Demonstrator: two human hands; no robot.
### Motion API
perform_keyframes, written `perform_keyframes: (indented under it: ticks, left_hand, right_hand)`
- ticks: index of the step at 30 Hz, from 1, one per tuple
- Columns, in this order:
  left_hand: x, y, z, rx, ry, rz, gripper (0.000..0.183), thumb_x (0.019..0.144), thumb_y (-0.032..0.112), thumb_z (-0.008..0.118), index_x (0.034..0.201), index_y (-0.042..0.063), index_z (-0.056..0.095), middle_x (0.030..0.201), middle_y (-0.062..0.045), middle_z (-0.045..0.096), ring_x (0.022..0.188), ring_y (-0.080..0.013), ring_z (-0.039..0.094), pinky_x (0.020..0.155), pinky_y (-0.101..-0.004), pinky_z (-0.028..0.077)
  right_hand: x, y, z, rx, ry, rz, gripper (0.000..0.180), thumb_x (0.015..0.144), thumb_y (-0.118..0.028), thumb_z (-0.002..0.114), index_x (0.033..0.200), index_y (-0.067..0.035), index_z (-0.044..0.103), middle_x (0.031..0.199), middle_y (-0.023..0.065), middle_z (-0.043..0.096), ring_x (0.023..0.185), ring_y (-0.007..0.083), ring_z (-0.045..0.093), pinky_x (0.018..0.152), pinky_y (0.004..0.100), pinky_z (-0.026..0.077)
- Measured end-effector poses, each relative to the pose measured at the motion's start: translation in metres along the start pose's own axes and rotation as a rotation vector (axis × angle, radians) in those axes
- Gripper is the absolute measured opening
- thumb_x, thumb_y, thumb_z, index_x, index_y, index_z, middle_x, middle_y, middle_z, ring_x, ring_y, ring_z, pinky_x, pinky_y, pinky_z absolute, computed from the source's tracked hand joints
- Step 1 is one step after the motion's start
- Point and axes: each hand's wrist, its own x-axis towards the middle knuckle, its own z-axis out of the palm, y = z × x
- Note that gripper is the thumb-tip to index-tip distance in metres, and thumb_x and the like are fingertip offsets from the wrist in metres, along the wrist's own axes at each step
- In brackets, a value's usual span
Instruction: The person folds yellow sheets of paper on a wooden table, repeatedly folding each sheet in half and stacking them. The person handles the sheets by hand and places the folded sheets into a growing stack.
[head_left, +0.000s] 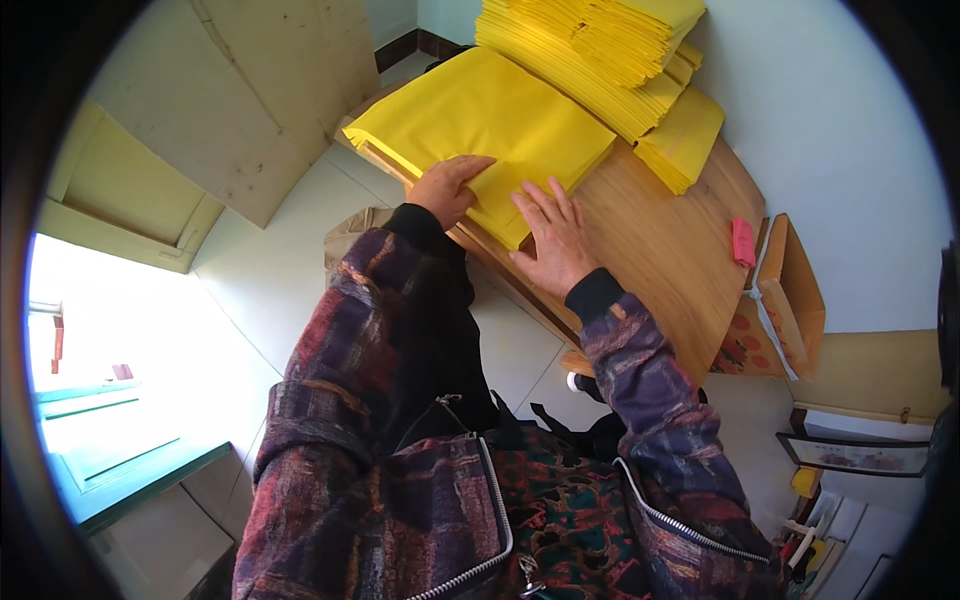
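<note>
A wide pile of yellow paper sheets lies on the wooden table, its corner pointing toward me. My left hand rests on the near left edge of the pile, its index finger stretched over the top sheet. The undersides of that hand's fingers are hidden, so a grip cannot be made out. Along the near right edge is my right hand, fingers spread, the tips touching or just over the paper near the corner. Slight creases run across the top sheet by my left hand.
Behind the pile, folded yellow paper bundles are heaped against the wall. A smaller yellow bundle lies beside them. A pink packet sits near the table's right edge, next to an open cardboard box. A wooden board stands at left.
</note>
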Motion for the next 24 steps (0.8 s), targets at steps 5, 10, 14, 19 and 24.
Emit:
perform_keyframes:
  ticks: [5,10,14,19,24]
  left_hand:
    - [0.002,0.000,0.010,0.044,0.099,-0.061,0.034,0.075,0.005,0.059,0.108,0.006,0.065,0.112,-0.012,0.063,0.105,-0.0331,0.057,0.094,-0.0379,0.045]
    - [0.002,-0.006,0.009,-0.006,0.066,-0.093,0.028,0.079,0.011,0.061,0.105,0.006,0.067,0.116,-0.011,0.062,0.107,-0.0319,0.056,0.095,-0.0388,0.044]
    - [0.000,-0.005,0.001,0.050,-0.026,0.067,0.035,0.077,0.013,0.061,0.111,0.004,0.064,0.122,-0.014,0.058,0.113,-0.0331,0.052,0.099,-0.0381,0.042]
    - [-0.002,-0.004,-0.014,-0.048,-0.168,0.085,0.050,0.070,0.008,0.060,0.120,0.003,0.058,0.126,-0.018,0.055,0.119,-0.0340,0.049,0.103,-0.0365,0.038]
    - [0.001,-0.007,-0.013,-0.054,-0.145,0.088,0.053,0.067,0.000,0.055,0.120,0.003,0.058,0.124,-0.018,0.056,0.118,-0.0344,0.050,0.103,-0.0351,0.039]
  right_hand:
    - [-0.026,-0.001,0.002,0.060,0.111,0.070,0.068,0.075,-0.025,0.070,0.135,-0.010,0.040,0.144,0.0088,0.033,0.138,0.0348,0.017,0.109,0.0535,0.020]
    - [-0.030,-0.003,0.003,-0.091,-0.003,0.021,0.070,0.078,-0.034,0.069,0.136,-0.008,0.040,0.144,0.0111,0.033,0.138,0.0364,0.018,0.109,0.0569,0.019]
    - [-0.017,-0.004,0.000,-0.093,-0.031,0.035,0.070,0.079,-0.037,0.068,0.135,-0.007,0.040,0.141,0.0132,0.036,0.138,0.0372,0.018,0.109,0.0577,0.018]
    - [-0.005,-0.007,-0.001,-0.092,-0.045,0.038,0.069,0.078,-0.038,0.068,0.134,-0.006,0.042,0.138,0.0158,0.039,0.136,0.0392,0.021,0.109,0.0576,0.017]
    - [-0.002,-0.006,0.000,-0.062,-0.038,0.049,0.070,0.077,-0.038,0.069,0.132,-0.005,0.043,0.137,0.0162,0.039,0.135,0.0392,0.022,0.109,0.0573,0.017]
